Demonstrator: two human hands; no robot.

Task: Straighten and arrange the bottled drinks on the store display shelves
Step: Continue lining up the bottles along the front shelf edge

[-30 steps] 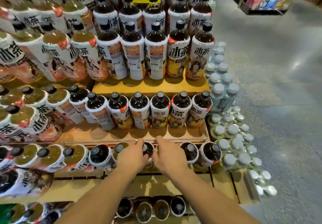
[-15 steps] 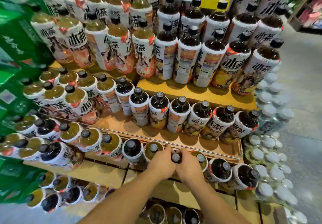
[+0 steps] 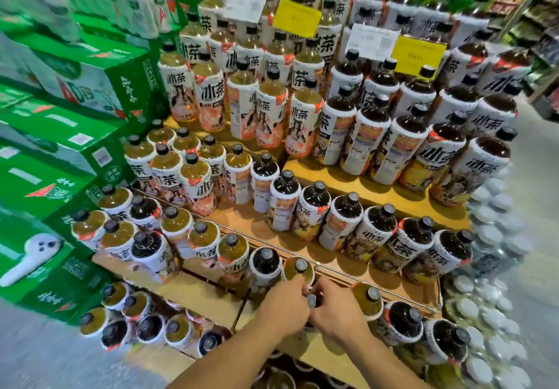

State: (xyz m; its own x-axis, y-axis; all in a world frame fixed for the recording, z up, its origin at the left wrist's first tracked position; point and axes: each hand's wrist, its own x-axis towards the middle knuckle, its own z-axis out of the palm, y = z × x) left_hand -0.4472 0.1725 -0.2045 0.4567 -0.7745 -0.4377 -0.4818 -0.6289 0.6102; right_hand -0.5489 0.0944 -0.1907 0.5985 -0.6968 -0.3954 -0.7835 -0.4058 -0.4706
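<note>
A stepped wooden display shelf (image 3: pixel 357 185) holds many tea bottles with white labels, pale tea on the left, dark tea on the right. On a lower step my left hand (image 3: pixel 282 307) and my right hand (image 3: pixel 338 308) grip one bottle (image 3: pixel 311 300) from both sides; only its grey cap shows between my fingers. A pale tea bottle (image 3: pixel 298 269) stands just behind it, a dark tea bottle (image 3: pixel 266 263) to its left, another pale one (image 3: pixel 367 298) to its right.
Green drink cartons (image 3: pixel 75 122) are stacked at the left. Shrink-wrapped water bottles with white caps (image 3: pixel 490 298) stand on the floor at the right. Yellow and white price cards (image 3: pixel 298 17) hang above. More bottles (image 3: pixel 145 325) sit on the lowest step.
The view has swung left, bringing the green cartons in. My hands have drawn together on one bottle in the same lower row.
</note>
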